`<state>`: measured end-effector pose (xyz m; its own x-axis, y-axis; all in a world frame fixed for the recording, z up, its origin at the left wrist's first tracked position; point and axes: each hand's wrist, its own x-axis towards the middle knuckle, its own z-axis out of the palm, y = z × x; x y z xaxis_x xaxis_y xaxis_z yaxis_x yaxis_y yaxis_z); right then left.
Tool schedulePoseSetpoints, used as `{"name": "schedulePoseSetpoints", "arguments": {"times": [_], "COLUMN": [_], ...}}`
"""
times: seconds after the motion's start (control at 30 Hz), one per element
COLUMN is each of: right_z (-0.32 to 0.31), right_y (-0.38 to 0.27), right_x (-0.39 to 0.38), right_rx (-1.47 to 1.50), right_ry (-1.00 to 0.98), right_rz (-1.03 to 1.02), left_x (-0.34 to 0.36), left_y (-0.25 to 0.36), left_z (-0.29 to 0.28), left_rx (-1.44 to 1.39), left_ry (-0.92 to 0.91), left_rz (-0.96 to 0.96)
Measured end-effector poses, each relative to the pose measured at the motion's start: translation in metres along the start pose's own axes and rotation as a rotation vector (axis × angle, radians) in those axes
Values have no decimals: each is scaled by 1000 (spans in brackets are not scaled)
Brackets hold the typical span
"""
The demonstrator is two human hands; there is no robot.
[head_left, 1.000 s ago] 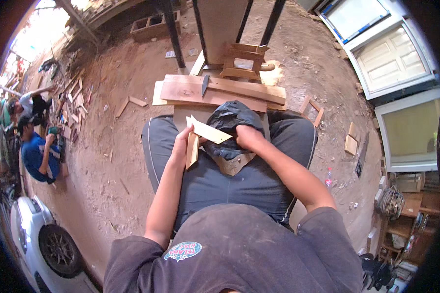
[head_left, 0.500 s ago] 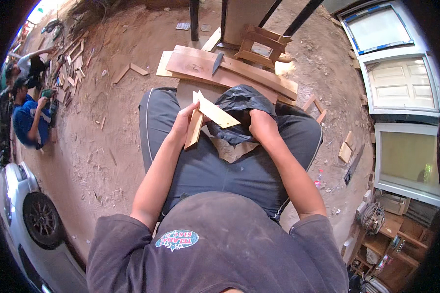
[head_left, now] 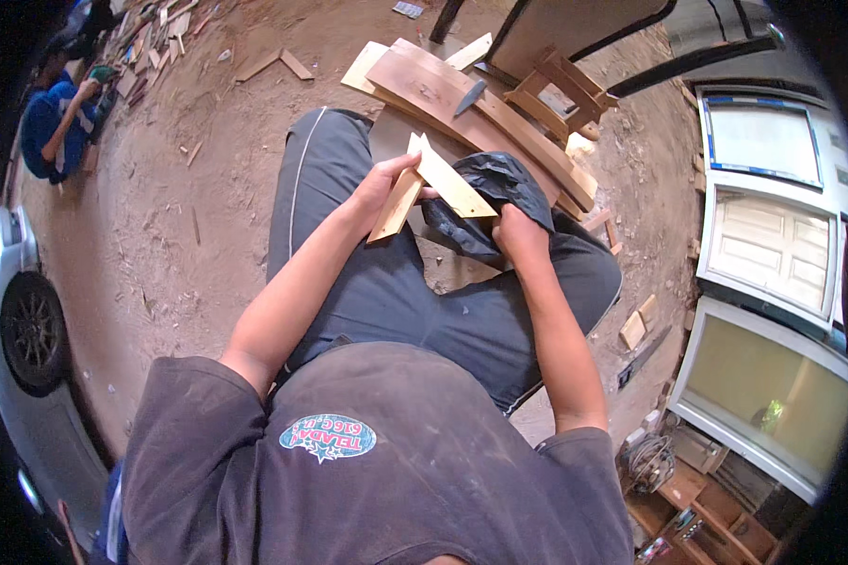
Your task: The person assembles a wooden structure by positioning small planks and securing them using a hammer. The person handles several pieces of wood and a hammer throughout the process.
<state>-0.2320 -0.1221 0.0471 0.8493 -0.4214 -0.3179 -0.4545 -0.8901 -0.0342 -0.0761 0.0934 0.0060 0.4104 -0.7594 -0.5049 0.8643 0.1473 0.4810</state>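
My left hand point(head_left: 383, 185) is closed on two pale wooden strips that meet at their top ends in a narrow V. One strip point(head_left: 454, 182) slants down to the right in front of a black plastic bag point(head_left: 499, 176); the other strip point(head_left: 397, 209) slants down to the left. The bag lies over my right thigh, its mouth facing me. At its opening is my right hand point(head_left: 519, 233), with the fingers hidden in the dark folds, so their grip does not show.
Beyond my knees lie stacked planks point(head_left: 429, 83) with a grey blade-like piece point(head_left: 470, 97) on top. A small wooden frame point(head_left: 556, 92) stands behind them. White-framed panels point(head_left: 773, 240) line the right side. A person in blue point(head_left: 52, 132) works at far left, beyond a car point(head_left: 33, 334).
The view has turned and shifted, so the surroundings sit differently. My left hand keeps the joined strips, and my right hand stays at the bag.
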Motion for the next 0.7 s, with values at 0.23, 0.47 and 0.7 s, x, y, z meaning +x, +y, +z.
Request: {"name": "schedulePoseSetpoints", "arguments": {"times": [0.23,0.47,0.7], "right_z": [13,11,38], "right_y": [6,-4,6], "right_x": [5,15,28], "right_rx": [26,85,88], "right_ry": [147,-57,93], "right_rz": [-67,23,-37], "left_x": [-9,-6,-12], "left_y": [3,5,8], "left_z": [13,9,15], "left_rx": [32,84,156], "left_ry": [38,4,43], "left_rz": [50,3,3]}}
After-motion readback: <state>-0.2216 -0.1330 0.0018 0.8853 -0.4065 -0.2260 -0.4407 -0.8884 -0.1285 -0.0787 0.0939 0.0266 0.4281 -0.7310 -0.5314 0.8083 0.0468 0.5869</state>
